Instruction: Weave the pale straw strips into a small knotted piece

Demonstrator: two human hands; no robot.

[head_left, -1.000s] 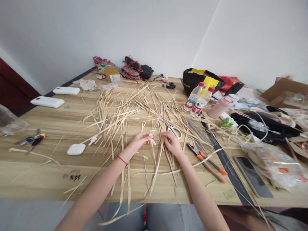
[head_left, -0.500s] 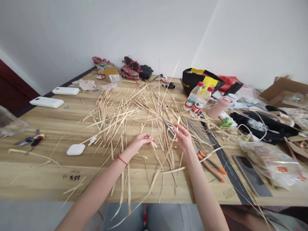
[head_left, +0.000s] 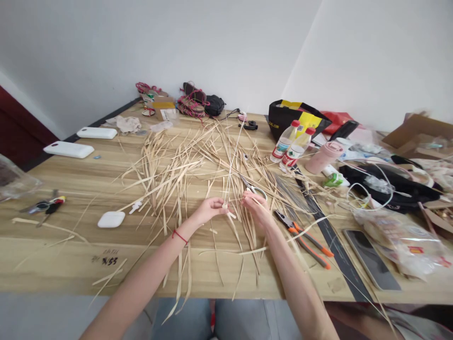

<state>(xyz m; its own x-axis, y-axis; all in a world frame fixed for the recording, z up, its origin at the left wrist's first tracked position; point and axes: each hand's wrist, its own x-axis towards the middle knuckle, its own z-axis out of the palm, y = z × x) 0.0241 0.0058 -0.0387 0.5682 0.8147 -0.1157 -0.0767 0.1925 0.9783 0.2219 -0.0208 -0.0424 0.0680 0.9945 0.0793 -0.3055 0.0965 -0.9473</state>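
Observation:
My left hand (head_left: 211, 210) pinches a small pale knot of straw strips (head_left: 225, 206), from which thin whitish wires (head_left: 231, 163) stand up and away from me. Just to the right, my right hand (head_left: 257, 208) is closed on a long straw strip (head_left: 235, 200) that runs across to the knot. Loose straw strips (head_left: 170, 165) lie spread over the table around both hands. Behind my right hand are scissors (head_left: 260, 191), partly hidden. Pliers with orange and grey handles (head_left: 304, 238) rest beside my right forearm.
Bottles with red caps (head_left: 285, 140), a pink cup (head_left: 323, 157) and a black-and-yellow bag (head_left: 290, 118) stand at the back right. A phone (head_left: 371, 259) lies at the right. White power banks (head_left: 69, 149) and a white earphone case (head_left: 111, 219) are on the left.
My right hand has moved left and closer to my left hand, drawing the straw strip round to the right. The upright wires have tilted lower; my left hand has barely shifted.

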